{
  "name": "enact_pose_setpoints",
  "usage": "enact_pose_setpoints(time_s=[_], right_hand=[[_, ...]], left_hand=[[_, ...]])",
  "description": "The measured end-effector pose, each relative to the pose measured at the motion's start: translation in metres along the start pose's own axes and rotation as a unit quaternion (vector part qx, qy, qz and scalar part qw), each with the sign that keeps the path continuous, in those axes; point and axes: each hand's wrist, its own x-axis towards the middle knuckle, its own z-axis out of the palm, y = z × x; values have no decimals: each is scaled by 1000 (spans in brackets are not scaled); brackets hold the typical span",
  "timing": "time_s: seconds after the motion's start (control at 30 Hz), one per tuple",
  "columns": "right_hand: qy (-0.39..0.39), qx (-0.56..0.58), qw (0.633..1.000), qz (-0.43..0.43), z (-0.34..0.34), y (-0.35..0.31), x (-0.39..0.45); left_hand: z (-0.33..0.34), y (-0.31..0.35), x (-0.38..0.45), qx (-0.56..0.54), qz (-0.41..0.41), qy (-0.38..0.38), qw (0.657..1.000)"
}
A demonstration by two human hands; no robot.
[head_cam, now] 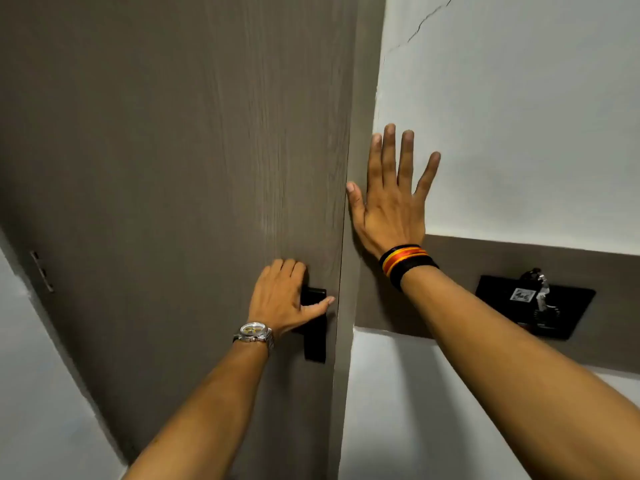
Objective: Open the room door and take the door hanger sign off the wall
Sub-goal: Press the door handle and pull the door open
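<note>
A grey-brown wood-grain door (173,150) fills the left and middle of the view, sitting flush in its frame. My left hand (282,296), with a silver watch on the wrist, is wrapped over the black lever handle (313,296) on its black plate (315,344) near the door's right edge. My right hand (389,195), with a black, red and orange wristband, lies flat with fingers spread on the white wall (519,133) just beside the door frame. No door hanger sign is visible.
A grey-brown band (398,306) runs across the wall at handle height. On it, at the right, sits a black wall panel (509,299) with a key and keyring hanging from it. A hinge (41,271) shows on the door's left edge. A crack runs through the upper wall.
</note>
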Motion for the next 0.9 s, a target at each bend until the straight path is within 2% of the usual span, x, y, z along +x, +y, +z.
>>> enact_pose_setpoints(time_s=[0.1,0.3,0.47,0.6,0.7,0.9], right_hand=[[33,-6,999,13,3,-3,5],[71,-10,997,8,11,-1,6],[76,-21,997,13,11,-3,4],[87,-18,996,17,12,-2,5],[90,-15,996,15,13,-2,3],[97,-15,995,15,15,-1,3]], left_hand=[[21,-3,-17,-26,-19,-28,999],[51,7,-35,-92,-125,-38,987],[68,11,-57,-85,-118,-27,989],[78,6,-65,-80,-120,-56,988],[84,9,-74,-151,-176,-75,970],[96,31,-81,-261,-297,-22,918]])
